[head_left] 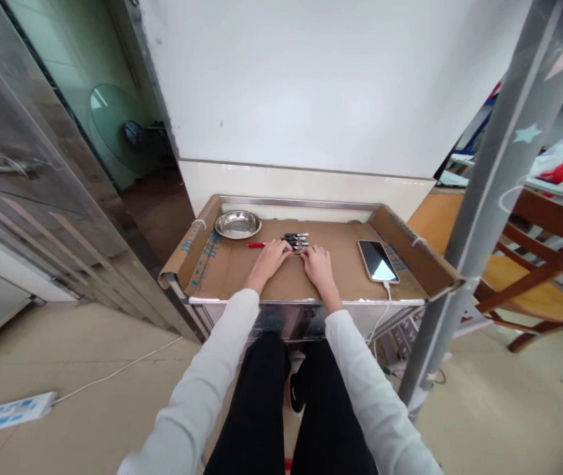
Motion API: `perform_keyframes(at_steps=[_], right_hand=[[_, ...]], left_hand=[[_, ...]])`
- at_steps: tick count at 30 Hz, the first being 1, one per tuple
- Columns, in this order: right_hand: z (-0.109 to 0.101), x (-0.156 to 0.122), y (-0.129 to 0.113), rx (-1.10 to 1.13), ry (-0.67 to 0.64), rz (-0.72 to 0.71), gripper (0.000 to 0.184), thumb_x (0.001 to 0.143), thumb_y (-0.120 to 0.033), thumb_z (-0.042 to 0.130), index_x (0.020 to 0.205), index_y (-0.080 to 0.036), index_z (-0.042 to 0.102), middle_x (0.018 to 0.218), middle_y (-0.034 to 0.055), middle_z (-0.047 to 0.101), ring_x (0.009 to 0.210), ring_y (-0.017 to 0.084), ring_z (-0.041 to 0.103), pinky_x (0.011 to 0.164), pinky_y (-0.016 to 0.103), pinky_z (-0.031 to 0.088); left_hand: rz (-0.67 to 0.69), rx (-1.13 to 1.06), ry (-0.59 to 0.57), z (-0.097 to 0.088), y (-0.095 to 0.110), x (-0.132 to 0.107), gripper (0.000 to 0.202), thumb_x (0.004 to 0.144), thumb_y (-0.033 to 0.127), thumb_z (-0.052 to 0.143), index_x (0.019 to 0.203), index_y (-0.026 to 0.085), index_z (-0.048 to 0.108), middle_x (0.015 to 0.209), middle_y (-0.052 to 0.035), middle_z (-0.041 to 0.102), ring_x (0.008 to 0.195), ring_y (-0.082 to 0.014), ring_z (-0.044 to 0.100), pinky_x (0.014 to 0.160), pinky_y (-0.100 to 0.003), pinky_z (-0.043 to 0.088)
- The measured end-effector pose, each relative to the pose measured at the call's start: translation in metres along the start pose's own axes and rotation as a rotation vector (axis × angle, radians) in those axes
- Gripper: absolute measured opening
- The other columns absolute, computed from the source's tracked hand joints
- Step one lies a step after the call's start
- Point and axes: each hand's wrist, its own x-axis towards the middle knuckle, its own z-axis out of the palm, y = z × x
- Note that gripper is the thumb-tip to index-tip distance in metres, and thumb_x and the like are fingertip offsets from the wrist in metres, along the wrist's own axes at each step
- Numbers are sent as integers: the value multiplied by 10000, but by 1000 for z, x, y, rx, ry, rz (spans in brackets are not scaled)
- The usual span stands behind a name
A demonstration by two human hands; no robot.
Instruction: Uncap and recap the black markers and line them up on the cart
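My left hand [272, 258] rests low over the cardboard-covered tabletop [226, 274], its fingers bent together. Opposite it, my right hand [317, 265] has its fingertips pinched close to those of the left. A small thin item [297, 252] shows between the two sets of fingertips; its kind is too small to make out. Just beyond the fingers, several black and silver pens [296, 236] lie side by side. A red pen-like stick [256, 245] pokes out to the left from behind my left hand, which hides its other end.
A round metal dish [237, 225] stands at the back left. On the right lies a phone [379, 261] with a white cable [385, 309]. Folded cardboard walls [410, 247] edge the table's sides. A grey post [484, 191] and a wooden chair [538, 264] are to the right.
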Motion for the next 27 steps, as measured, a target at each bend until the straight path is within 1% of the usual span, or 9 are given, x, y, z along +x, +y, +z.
perform_keyframes(at_steps=[4, 9, 11, 15, 17, 20, 22, 25, 27], right_hand=[[-2, -1, -1, 10, 10, 5, 211, 930, -225, 403, 958, -177, 607, 968, 89, 625, 945, 212, 495, 793, 304, 280], [-3, 0, -1, 58, 19, -24, 217, 934, -215, 383, 971, -182, 594, 976, 83, 644, 939, 205, 518, 804, 303, 304], [-4, 1, -1, 97, 17, -62, 215, 929, -207, 390, 985, -178, 596, 984, 85, 649, 931, 199, 531, 804, 299, 328], [-7, 1, -1, 273, -11, -180, 220, 909, -200, 425, 1041, -187, 601, 1018, 68, 656, 916, 182, 555, 810, 281, 380], [-8, 1, -1, 326, -19, -197, 219, 904, -207, 440, 1039, -194, 612, 1014, 59, 661, 921, 180, 559, 822, 278, 391], [-7, 1, -1, 282, -11, -156, 210, 897, -211, 455, 1012, -200, 630, 991, 57, 667, 927, 181, 556, 824, 279, 391], [-5, 1, 0, 199, 13, -104, 211, 894, -202, 454, 1003, -200, 634, 979, 63, 666, 917, 184, 551, 817, 284, 382], [-5, 0, 2, 98, 68, 10, 221, 897, -200, 440, 1009, -186, 630, 948, 82, 663, 888, 196, 542, 797, 294, 361], [-5, -2, 3, 62, 102, 86, 223, 898, -207, 435, 1004, -180, 629, 920, 91, 658, 868, 206, 535, 777, 300, 344]], left_hand=[[0, -57, 0, -3, 2, 0, 97, 894, 234, 481, 913, 198, 568, 928, -39, 637, 913, -184, 543, 872, -333, 423], [4, -83, -16, -4, 4, -1, 88, 885, 231, 497, 910, 201, 575, 938, -40, 640, 929, -184, 553, 878, -333, 429], [3, -85, -28, -5, 5, -1, 89, 882, 224, 498, 916, 205, 578, 944, -39, 640, 934, -184, 558, 882, -334, 428], [15, -102, -19, -6, 5, -2, 97, 889, 212, 483, 924, 210, 574, 946, -27, 645, 939, -175, 570, 884, -316, 428], [32, -116, -13, -6, 5, -2, 99, 889, 210, 485, 941, 212, 569, 946, -20, 650, 943, -167, 579, 883, -304, 431], [27, -124, -9, -5, 5, -1, 143, 902, 245, 471, 1015, 213, 554, 980, -24, 657, 958, -159, 593, 895, -305, 435], [2, -94, 3, -3, 6, -1, 210, 920, 285, 437, 1092, 210, 532, 1067, -47, 647, 1019, -167, 585, 933, -324, 422], [-14, -6, -6, 0, 5, 0, 286, 936, 311, 392, 1177, 204, 504, 1186, -76, 608, 1116, -188, 545, 991, -361, 383], [-11, 35, -34, 2, 4, 0, 296, 939, 304, 376, 1183, 203, 511, 1185, -78, 609, 1124, -194, 539, 1001, -372, 369]])
